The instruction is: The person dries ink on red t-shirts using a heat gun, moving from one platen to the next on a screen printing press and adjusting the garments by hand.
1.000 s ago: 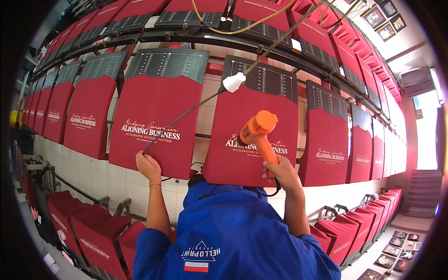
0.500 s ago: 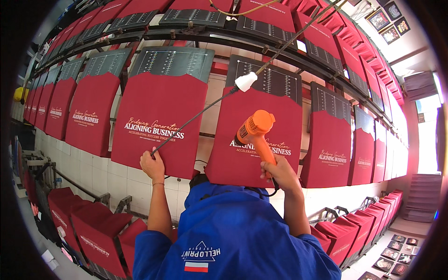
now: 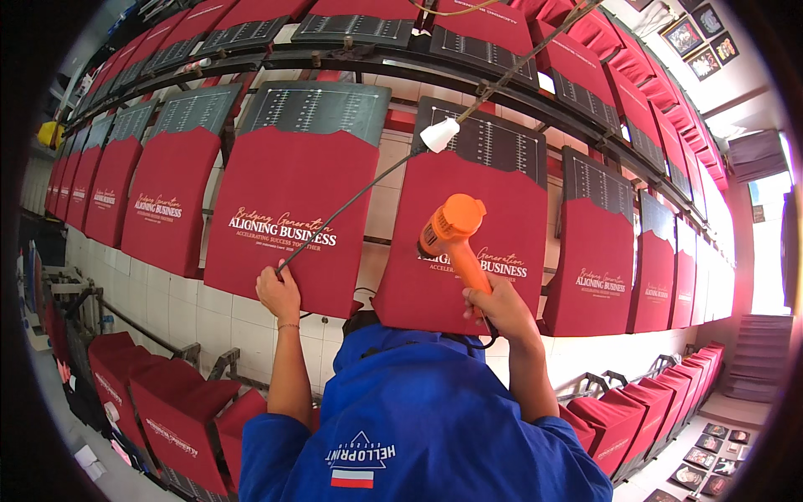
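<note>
- The orange heat gun (image 3: 452, 234) has its handle running up-left from the right hand (image 3: 495, 308), which grips it; nozzle faces a red fabric panel (image 3: 473, 243).
- The left hand (image 3: 279, 293) holds a thin cable (image 3: 351, 205) rising up-right.

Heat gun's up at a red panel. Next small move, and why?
Probably sweep the orange heat gun slowly rightward along the pale lettering of the red panel behind it. The right hand grips its handle and the gun sits over the left end of that print, so the rest lies to its right. The left hand holds a thin rod off to the side.
</note>
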### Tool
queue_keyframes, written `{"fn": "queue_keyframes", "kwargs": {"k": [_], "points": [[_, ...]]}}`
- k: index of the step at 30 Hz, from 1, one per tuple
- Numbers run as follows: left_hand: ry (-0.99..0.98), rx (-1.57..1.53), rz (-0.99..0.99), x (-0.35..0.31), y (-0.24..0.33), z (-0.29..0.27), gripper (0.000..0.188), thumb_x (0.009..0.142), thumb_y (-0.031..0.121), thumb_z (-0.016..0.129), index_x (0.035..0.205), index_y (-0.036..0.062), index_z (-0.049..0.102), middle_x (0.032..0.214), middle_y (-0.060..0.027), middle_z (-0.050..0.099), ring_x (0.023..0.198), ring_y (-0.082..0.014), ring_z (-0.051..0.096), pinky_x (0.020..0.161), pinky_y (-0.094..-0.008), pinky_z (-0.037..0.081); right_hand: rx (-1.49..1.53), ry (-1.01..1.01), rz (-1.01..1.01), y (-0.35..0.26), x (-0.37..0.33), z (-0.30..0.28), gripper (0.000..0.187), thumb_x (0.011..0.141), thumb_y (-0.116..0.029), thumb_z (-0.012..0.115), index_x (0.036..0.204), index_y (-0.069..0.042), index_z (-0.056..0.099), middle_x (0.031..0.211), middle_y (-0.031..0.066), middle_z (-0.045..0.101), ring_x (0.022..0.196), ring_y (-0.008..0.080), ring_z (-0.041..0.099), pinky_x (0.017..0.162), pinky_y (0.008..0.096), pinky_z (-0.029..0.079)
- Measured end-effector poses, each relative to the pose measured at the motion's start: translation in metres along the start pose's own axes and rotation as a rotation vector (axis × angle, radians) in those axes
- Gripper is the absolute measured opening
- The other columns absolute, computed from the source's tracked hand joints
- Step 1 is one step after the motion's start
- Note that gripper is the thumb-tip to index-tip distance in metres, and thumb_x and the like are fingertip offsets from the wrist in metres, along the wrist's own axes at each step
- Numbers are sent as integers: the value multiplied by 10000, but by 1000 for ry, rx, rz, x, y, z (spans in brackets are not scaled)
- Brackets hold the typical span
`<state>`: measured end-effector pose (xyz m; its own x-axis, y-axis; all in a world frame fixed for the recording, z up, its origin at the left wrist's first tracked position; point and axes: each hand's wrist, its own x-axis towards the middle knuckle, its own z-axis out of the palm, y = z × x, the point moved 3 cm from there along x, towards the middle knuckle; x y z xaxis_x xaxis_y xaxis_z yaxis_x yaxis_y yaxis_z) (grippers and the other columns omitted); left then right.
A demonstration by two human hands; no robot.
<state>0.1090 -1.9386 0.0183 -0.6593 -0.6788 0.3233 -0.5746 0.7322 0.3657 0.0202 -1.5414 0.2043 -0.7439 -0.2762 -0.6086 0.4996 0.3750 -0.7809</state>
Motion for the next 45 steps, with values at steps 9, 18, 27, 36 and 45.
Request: {"fn": "queue_keyframes", "kwargs": {"k": [9, 18, 27, 36, 45], "points": [[-1, 15, 2, 0, -4, 4, 363, 955, 317, 623, 744, 35, 538, 754, -126, 594, 772, -350, 571, 719, -489, 445, 30, 40, -13, 0, 8, -4, 236, 944, -187, 612, 1063, 15, 576, 782, 37, 603, 644, 117, 623, 541, 274, 494], [1, 27, 12, 0, -2, 2, 365, 959, 319, 620, 738, 41, 536, 751, -116, 594, 764, -342, 570, 715, -478, 445, -31, -32, 51, 6, -9, -3, 239, 932, -171, 623, 1061, 25, 576, 725, 46, 615, 616, 104, 609, 523, 255, 469], [30, 31, 30, 0, -3, 2, 378, 965, 324, 614, 723, 48, 524, 727, -106, 581, 746, -335, 568, 687, -476, 440, 47, -36, 68, 19, -27, -2, 283, 940, -159, 618, 1130, 39, 546, 709, 44, 606, 625, 100, 610, 538, 248, 465], [23, 32, 22, 1, -2, 2, 385, 968, 336, 609, 722, 53, 524, 722, -99, 577, 743, -328, 567, 689, -472, 441, 43, 28, 31, 24, -29, 1, 276, 935, -156, 626, 1119, 44, 575, 720, 35, 597, 615, 104, 611, 533, 253, 464], [23, 33, 14, 1, 1, 1, 394, 971, 348, 605, 721, 55, 523, 710, -99, 567, 738, -324, 563, 689, -468, 441, -11, 76, 57, 26, -38, -11, 283, 916, -143, 621, 1122, 47, 581, 731, 41, 616, 594, 103, 603, 533, 246, 482]]}}
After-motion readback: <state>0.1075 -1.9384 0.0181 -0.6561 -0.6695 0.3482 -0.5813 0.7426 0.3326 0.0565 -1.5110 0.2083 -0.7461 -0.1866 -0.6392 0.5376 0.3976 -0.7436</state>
